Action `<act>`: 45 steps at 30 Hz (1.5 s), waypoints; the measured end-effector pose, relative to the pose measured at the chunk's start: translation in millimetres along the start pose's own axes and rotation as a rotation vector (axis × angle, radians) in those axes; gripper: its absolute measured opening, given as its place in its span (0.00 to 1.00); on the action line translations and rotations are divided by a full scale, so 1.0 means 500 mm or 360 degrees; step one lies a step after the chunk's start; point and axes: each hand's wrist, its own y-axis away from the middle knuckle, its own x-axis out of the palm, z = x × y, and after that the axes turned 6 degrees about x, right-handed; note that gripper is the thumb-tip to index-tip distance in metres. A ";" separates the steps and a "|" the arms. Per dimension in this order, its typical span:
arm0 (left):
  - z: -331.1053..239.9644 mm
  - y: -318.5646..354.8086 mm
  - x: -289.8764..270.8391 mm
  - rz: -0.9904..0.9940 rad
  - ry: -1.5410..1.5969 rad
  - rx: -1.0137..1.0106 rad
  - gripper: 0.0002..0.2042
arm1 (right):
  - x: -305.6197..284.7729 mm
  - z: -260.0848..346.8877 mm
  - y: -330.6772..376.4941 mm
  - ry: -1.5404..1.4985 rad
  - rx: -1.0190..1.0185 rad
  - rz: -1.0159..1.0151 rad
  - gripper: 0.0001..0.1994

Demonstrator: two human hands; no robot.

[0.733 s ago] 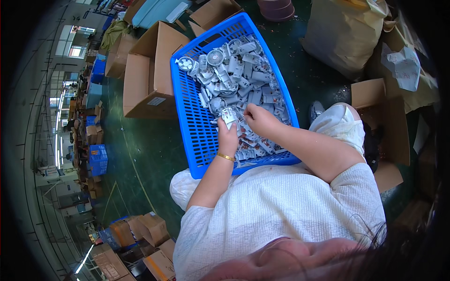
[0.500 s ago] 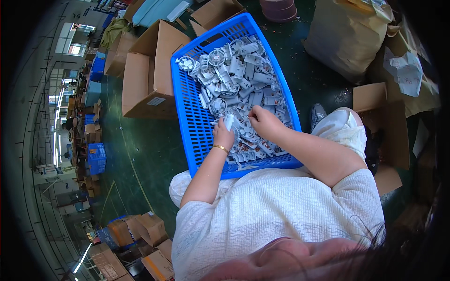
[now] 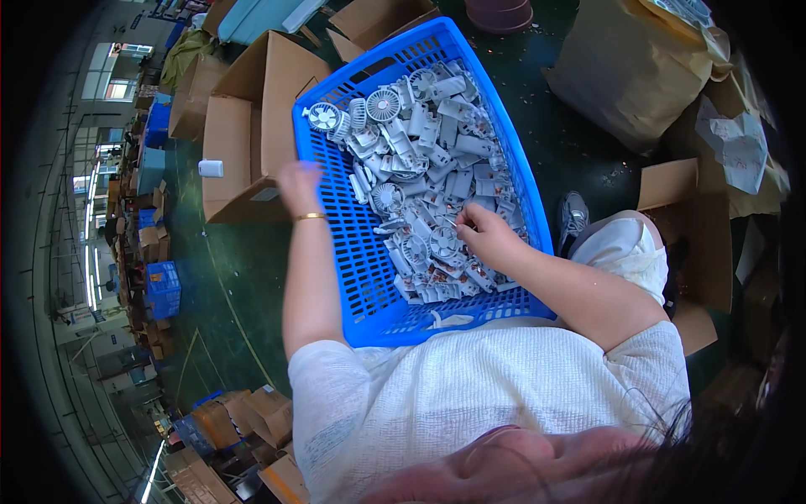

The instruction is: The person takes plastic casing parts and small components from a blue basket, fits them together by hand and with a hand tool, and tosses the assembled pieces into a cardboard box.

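Observation:
A blue plastic basket [image 3: 361, 317] in front of me holds a heap of white and grey small fan parts, among them round fan heads [image 3: 384, 105] and handle shells [image 3: 474, 143]. Over the cardboard box [image 3: 231, 126] on the left, my left hand [image 3: 300, 186] is blurred by motion, so its fingers do not show clearly. A small white plastic casing [image 3: 211, 169] appears in front of that box, apart from the hand. Above the heap, my right hand [image 3: 487, 231] is closed in a pinch; something thin and light seems to stick out at its fingertips.
A large tan sack [image 3: 630, 67] stands at the far right, with another open carton [image 3: 701, 235] nearer me. More cartons [image 3: 260, 412] are stacked at the lower left. A reddish round tub [image 3: 499, 13] stands beyond the basket on the green floor [image 3: 227, 277].
My left hand has swung left from the heap to the basket's outer side. The white casing it held is now apart from it, farther left. My right hand stays pinched over the heap.

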 end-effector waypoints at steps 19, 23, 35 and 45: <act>0.186 0.266 0.152 0.0907 -0.1995 -0.0373 0.29 | 0.023 -0.002 0.002 -0.0667 0.0579 0.0345 0.03; 0.206 0.302 0.135 0.1071 -0.1774 -0.0084 0.28 | 0.026 0.006 0.007 -0.0641 0.0574 0.0372 0.04; 0.204 0.371 0.237 0.1289 -0.0716 -0.0124 0.24 | 0.032 0.008 0.015 -0.0601 0.0506 0.0368 0.04; 0.228 0.291 0.195 0.1483 -0.1943 -0.0266 0.25 | 0.027 0.006 0.009 -0.0636 0.0573 0.0332 0.04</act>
